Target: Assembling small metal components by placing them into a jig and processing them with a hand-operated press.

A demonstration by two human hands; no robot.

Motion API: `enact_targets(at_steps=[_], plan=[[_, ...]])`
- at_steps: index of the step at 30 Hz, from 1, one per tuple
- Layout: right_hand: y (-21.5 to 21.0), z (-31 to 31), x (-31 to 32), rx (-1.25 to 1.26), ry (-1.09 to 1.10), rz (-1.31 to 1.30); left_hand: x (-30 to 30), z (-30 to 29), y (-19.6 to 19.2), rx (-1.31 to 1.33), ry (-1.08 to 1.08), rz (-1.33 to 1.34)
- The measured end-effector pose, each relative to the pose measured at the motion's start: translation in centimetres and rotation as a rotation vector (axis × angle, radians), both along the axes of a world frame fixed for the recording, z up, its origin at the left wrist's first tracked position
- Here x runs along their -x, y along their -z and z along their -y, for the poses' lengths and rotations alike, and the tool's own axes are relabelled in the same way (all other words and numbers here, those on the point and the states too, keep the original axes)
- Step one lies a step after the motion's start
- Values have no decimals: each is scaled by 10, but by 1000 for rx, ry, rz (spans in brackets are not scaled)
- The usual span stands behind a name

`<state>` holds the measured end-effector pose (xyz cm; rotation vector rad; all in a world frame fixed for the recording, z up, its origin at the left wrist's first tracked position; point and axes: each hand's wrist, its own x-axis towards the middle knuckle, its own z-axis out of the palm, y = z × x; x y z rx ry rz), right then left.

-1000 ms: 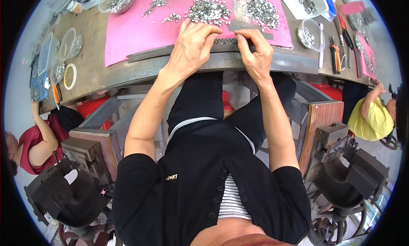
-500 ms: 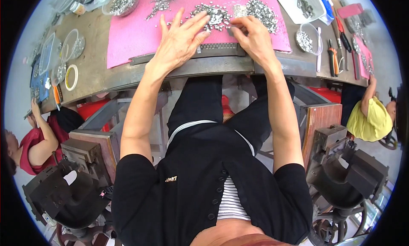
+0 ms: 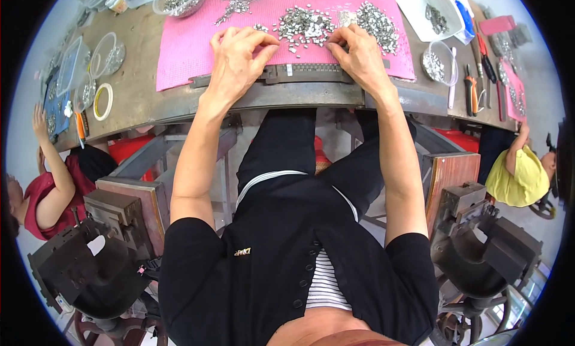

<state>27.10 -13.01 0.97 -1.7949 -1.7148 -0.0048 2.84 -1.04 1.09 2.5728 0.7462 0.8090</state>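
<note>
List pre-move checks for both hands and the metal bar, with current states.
1. Left hand and right hand apart: ok.
2. Metal bar along the pink mat's front edge: ok.
3. Row in the bar uniform in look: not ok, a brighter piece stands out toward its left.
4. Either hand gripping a piece: cannot tell, too small.
5. Central pile of metal pieces beyond the bar: ok.
6. Orange-handled pliers clear of both hands: ok.

My mat (image 3: 185, 58) is pink, and the little bits (image 3: 302, 26) on it are shiny silver. The long bar (image 3: 317, 78) is dark grey. My shirt (image 3: 257, 286) is black, over a white top (image 3: 325, 280) with thin dark stripes. The pliers (image 3: 474, 96) have some orange, the tray (image 3: 409, 6) is white, and one neighbour's shirt (image 3: 518, 177) is yellow
</note>
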Motion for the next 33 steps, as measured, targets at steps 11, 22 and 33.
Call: enact_targets(at_steps=[11, 22, 33], plan=[[-4, 13, -4, 15, 13, -158, -25, -4, 5, -123, 104, -58], [-1, 7, -5, 81, 32, -156, -25, -6, 5, 1, 157, -49], [0, 13, -6, 67, 39, -47, -25, -8, 1, 61, 114, -129]])
